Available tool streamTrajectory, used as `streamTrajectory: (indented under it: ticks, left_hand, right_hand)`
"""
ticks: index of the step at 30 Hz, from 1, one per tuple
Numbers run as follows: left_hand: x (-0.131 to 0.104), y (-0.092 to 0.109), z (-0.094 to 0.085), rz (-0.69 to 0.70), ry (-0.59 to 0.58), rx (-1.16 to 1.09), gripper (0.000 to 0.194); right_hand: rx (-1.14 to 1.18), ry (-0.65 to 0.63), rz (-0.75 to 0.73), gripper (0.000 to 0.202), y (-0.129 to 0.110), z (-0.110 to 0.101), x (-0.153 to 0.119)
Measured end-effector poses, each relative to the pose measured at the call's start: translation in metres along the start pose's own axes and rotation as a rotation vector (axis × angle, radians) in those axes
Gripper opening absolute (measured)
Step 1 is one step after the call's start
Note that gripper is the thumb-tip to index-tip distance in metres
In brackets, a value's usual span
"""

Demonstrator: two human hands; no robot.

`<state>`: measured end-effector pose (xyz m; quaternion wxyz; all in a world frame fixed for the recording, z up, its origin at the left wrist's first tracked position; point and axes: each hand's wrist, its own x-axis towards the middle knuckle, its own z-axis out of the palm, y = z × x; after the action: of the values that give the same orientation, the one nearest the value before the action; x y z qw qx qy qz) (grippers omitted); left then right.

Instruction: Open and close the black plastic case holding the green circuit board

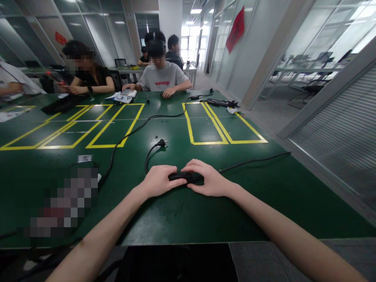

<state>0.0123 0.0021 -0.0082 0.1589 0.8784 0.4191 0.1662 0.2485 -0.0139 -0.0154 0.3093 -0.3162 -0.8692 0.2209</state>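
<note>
Over the green table, both my hands close round a small black power adapter (178,178), long and narrow in shape. My left hand (158,180) grips its left end between thumb and fingers. At the right end, my right hand (207,179) pinches it, with fingers on top and thumb below, hiding part of it. A black power cord with a pronged plug (161,143) curves down behind my left hand. From behind my right hand a thin black cable (255,161) runs to the right table edge. How the cords join the adapter is hidden.
A blurred-out power strip (69,199) lies at left, its long black cable (113,150) crossing the table. Yellow tape rectangles (208,143) mark the surface. A black tripod-like tool (220,102) rests at far right. Several people sit opposite, one in a grey shirt (161,74).
</note>
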Motion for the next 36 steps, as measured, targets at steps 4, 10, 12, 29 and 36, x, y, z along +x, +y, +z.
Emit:
streamTrajectory:
  ticks: [4,10,12,29,36]
  left_hand:
    - [-0.001,0.0,0.002,0.078,0.012,0.015,0.049]
    - [-0.002,-0.001,0.003,0.053,0.011,0.057,0.044]
    - [-0.004,0.002,0.003,0.075,0.02,0.051,0.044]
    - [-0.004,0.014,0.013,0.254,0.032,0.324,0.042]
    - [-0.003,0.013,0.009,0.182,0.038,0.23,0.034]
  right_hand:
    - [-0.187,-0.049,0.051,0.017,-0.001,0.004,0.0]
    - [-0.374,-0.064,0.102,0.033,-0.001,0.01,0.0]
    - [-0.436,-0.052,0.126,0.041,0.0,0.012,0.001]
    - [-0.256,-0.003,0.335,0.039,0.005,0.01,0.001]
    - [-0.435,0.046,-0.174,0.029,0.005,0.001,-0.006]
